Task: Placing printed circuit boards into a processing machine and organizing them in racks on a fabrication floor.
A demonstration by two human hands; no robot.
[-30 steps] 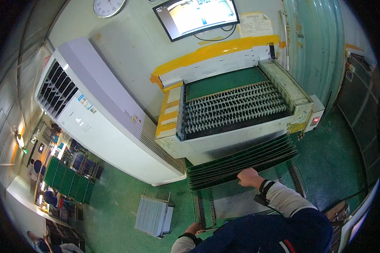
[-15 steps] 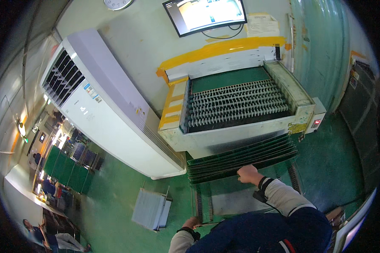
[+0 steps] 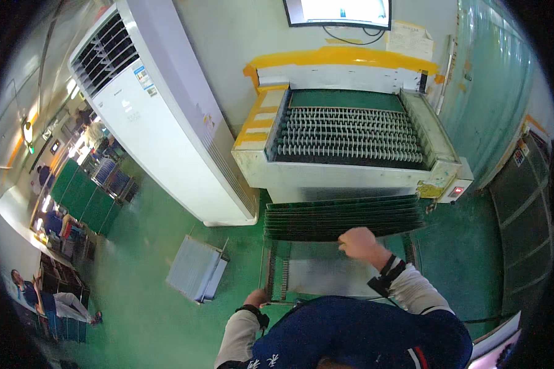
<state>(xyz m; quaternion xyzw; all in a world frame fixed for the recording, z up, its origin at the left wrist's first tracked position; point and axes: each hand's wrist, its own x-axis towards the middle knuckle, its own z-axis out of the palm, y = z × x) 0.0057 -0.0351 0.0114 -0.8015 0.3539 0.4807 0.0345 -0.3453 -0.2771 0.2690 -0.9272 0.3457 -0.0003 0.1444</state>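
My right hand (image 3: 359,244) is closed at the near edge of a row of thin dark green panels (image 3: 338,216). Its fingertips are partly hidden, so whether it pinches the front panel cannot be made out. The panels lean close together in a floor rack (image 3: 278,302) with toothed side rails. At the rack's near left corner, my left hand (image 3: 257,299) is closed round the frame. Just beyond the panels stands a conveyor machine (image 3: 326,179) with rows of pale roller discs (image 3: 351,135). A green panel (image 3: 345,99) lies at the far end of the rollers.
A tall white air conditioner (image 3: 166,123) stands left of the machine. On the floor nearer me is a small rack of pale sheets (image 3: 194,267). A dark framed screen (image 3: 529,215) is at the right. Another person (image 3: 49,301) sits far left, and a monitor (image 3: 338,12) hangs above.
My view has shifted, and the machine and racks sit differently in the picture. My right hand stays by the front panel and my left hand by the rack's corner.
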